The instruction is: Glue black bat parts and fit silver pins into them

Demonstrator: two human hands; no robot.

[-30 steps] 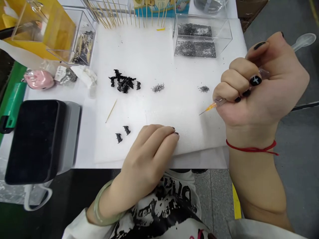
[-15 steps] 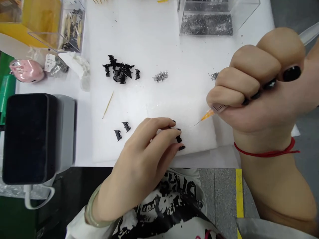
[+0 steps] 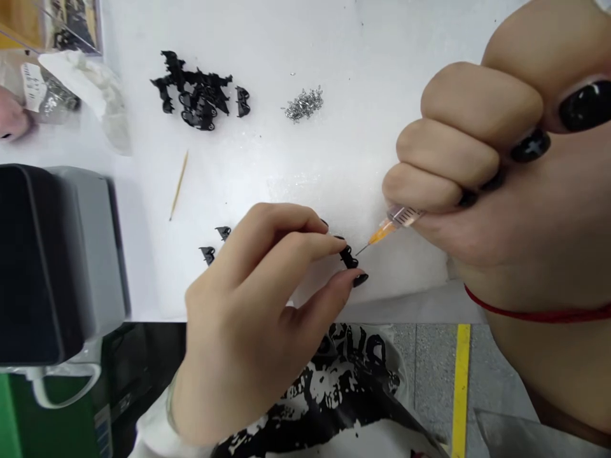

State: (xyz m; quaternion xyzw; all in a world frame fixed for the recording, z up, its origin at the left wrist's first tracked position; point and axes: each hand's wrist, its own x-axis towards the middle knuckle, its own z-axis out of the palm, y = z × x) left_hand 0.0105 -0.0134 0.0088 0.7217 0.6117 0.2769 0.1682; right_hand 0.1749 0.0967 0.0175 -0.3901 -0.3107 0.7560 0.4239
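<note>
Between the thumb and fingers of my left hand (image 3: 267, 299) is a small black bat-shaped piece (image 3: 349, 257), pinched close to the white mat (image 3: 296, 181). A syringe (image 3: 403, 215) with an orange-based needle is gripped in the fist of my right hand (image 3: 482, 152). Its needle tip is at the right edge of the pinched piece; I cannot tell whether they touch. Two similar bat pieces (image 3: 208, 255) lie left of my left hand, partly close to its knuckles. Farther back sit a heap of black bat pieces (image 3: 198, 95) and a pile of tiny metal bits (image 3: 304, 105).
A thin wooden stick (image 3: 179, 186) lies on the mat's left side. Beyond it are a dark-screened device (image 3: 38, 261) with a white cable, crumpled white tissue (image 3: 95, 89) and a small labelled bag (image 3: 48, 95). A clear box (image 3: 76, 22) stands at the top left corner.
The view has come closer to the table. My right hand has brought the needle leftward and down to the bat piece. My left hand keeps its pinch, with the piece now more exposed.
</note>
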